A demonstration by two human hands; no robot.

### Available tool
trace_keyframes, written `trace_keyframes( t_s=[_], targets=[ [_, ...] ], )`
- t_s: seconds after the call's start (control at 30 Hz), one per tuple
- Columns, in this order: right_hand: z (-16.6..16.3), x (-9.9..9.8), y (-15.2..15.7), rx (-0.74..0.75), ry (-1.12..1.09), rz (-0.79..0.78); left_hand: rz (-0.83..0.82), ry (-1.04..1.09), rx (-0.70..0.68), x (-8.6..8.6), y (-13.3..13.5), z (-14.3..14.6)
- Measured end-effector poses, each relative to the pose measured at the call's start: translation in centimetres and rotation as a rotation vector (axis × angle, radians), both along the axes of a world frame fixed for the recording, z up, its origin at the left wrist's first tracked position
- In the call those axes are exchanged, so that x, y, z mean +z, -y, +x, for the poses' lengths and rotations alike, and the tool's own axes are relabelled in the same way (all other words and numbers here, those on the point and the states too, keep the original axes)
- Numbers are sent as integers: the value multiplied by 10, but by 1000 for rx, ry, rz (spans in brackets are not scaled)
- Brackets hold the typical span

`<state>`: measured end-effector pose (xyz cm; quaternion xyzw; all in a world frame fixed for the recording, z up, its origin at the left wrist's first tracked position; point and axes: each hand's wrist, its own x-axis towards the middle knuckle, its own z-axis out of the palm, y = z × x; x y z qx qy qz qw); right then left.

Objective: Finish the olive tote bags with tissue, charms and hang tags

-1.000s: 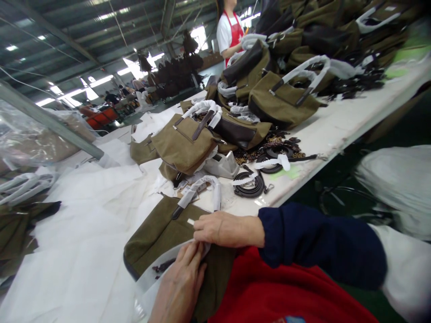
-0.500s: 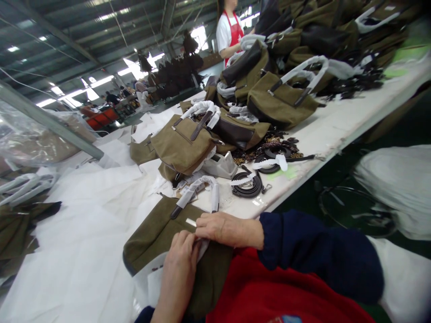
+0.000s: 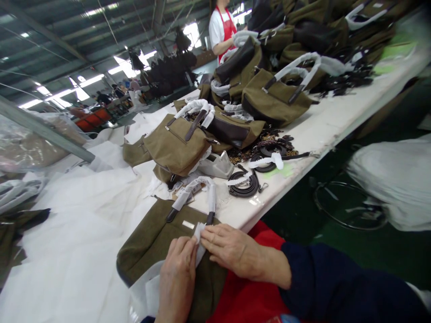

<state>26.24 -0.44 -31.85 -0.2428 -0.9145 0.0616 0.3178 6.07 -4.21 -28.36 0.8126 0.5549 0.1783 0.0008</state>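
Note:
An olive-green handbag (image 3: 144,242) lies in front of me, its handle (image 3: 210,197) wrapped in white. A small pale metal plate (image 3: 187,224) sits on its side between the handle ends. My left hand (image 3: 178,273) is closed on a strip of white tissue paper (image 3: 199,231) that runs across the bag. Against the same strip, by the near handle end, the fingers of my right hand (image 3: 235,251) are pressed together, their thumb mostly hidden. More white sheet (image 3: 148,280) shows beside my left wrist.
Several finished-looking olive bags (image 3: 178,143) are heaped farther along the white table (image 3: 303,139). A tape dispenser (image 3: 218,165) and coiled dark straps (image 3: 244,184) lie nearer. White sheets (image 3: 77,233) cover the left side. A co-worker in a red apron (image 3: 227,31) stands behind.
My right hand has shifted right and down, uncovering the metal plate and the near handle end. A tip of white tissue paper now stands up between my hands.

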Motion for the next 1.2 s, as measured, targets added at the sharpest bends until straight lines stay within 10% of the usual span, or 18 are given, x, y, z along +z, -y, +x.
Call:
trace_keyframes(
  t_s=[1.2],
  targets=[
    [9, -15, 0, -68, 55, -97, 133, 135, -142, -9, -12, 7]
  ],
)
